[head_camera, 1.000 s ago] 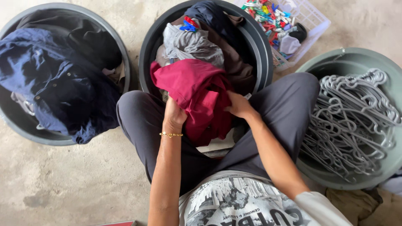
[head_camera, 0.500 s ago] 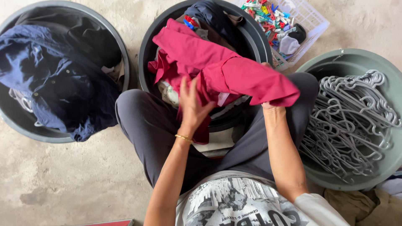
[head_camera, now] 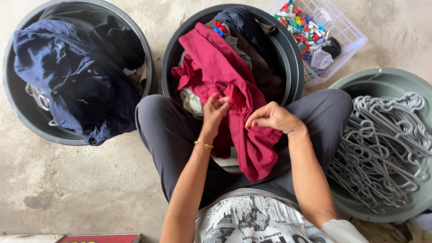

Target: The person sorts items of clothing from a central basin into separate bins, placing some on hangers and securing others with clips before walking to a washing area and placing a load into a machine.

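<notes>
A dark red garment (head_camera: 225, 81) drapes from the middle grey tub (head_camera: 290, 58) down over my lap. My left hand (head_camera: 216, 109) pinches a fold of it near the middle, a gold bracelet on the wrist. My right hand (head_camera: 272, 118) grips the cloth just to the right, fingers closed on the fabric. The lower end of the garment hangs between my knees. Under it in the tub lie grey, brown and dark blue clothes.
Another grey tub (head_camera: 13, 101) at the left holds navy and black clothes. A grey-green tub (head_camera: 360, 83) at the right is full of grey plastic hangers (head_camera: 387, 144). A white basket (head_camera: 348, 33) of coloured clothes pegs stands at the back right. The floor is bare concrete.
The red garment, first bunched in my lap, was lifted and spread wide; now it hangs lengthwise and both hands have come together on its middle.
</notes>
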